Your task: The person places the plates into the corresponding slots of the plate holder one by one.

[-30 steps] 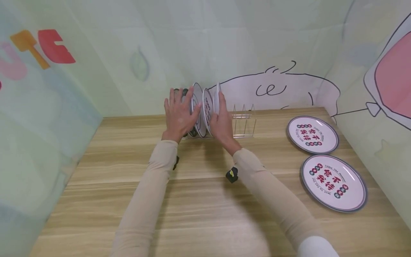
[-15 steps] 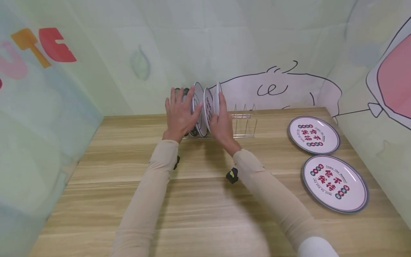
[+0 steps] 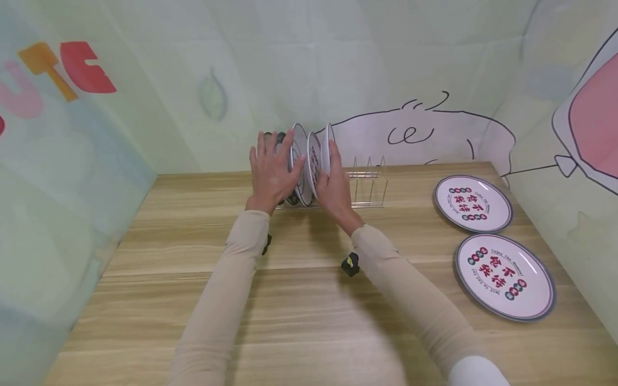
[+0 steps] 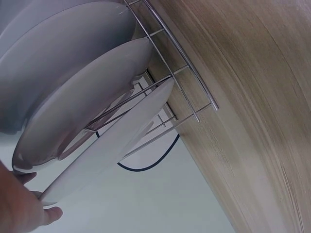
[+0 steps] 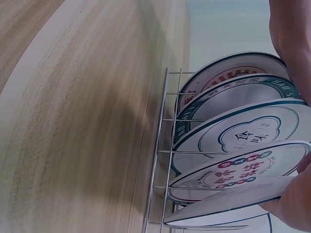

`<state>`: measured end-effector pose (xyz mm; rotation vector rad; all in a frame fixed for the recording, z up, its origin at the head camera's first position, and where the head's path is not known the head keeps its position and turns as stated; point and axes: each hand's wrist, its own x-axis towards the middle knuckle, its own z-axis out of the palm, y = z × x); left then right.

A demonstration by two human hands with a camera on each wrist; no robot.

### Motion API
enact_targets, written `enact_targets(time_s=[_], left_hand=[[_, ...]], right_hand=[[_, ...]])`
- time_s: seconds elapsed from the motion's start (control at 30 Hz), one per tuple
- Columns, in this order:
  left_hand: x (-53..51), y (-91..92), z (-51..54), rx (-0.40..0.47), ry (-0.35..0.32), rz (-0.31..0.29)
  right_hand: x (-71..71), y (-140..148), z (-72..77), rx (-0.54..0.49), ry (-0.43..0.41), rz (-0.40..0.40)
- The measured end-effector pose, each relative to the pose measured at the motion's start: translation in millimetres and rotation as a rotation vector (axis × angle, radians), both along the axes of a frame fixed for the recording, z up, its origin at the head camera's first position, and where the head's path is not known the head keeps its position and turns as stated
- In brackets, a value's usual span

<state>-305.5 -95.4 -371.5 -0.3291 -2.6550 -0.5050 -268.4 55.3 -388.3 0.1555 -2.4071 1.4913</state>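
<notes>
In the head view, several plates stand on edge in the left part of a wire rack (image 3: 370, 203). My left hand (image 3: 274, 179) rests over the leftmost plates, fingers fairly straight and spread, thumb towards a white plate (image 3: 300, 187) with a dark rim line. My right hand (image 3: 334, 190) pinches the rightmost white plate (image 3: 325, 153) between thumb and fingers. Just left of it leans a plate with red characters (image 3: 314, 161). The right wrist view shows the pinched plate (image 5: 228, 206) tilted low in the rack, beside a green-rimmed plate (image 5: 233, 94). Some left fingertips are hidden behind plates.
Two plates with red characters lie flat on the wooden table (image 3: 193, 268) at the right: a far plate (image 3: 473, 202) and a near plate (image 3: 505, 277). Wire slots of the rack extend right of my right hand. A printed cloth wall (image 3: 232, 69) stands close behind the rack.
</notes>
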Motion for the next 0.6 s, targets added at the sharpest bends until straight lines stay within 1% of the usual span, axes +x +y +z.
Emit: enact_targets(time_s=[0.23, 0.4, 0.5, 0.6], left_hand=[[-0.6, -0.4, -0.6, 0.001, -0.008, 0.001], [-0.6, -0.6, -1.1, 0.007, -0.005, -0.004], [-0.8, -0.9, -0.3, 0.012, 0.001, -0.008], [-0.7, -0.5, -0.1, 0.009, 0.002, -0.006]], right_hand=[[-0.9, -0.4, -3.0, -0.013, -0.005, 0.012], [-0.4, 0.5, -3.2, 0.006, -0.006, 0.021], [0.7, 2.7, -0.9, 0.011, -0.024, 0.026], [4.1, 8.3, 1.7, -0.014, -0.059, 0.043]])
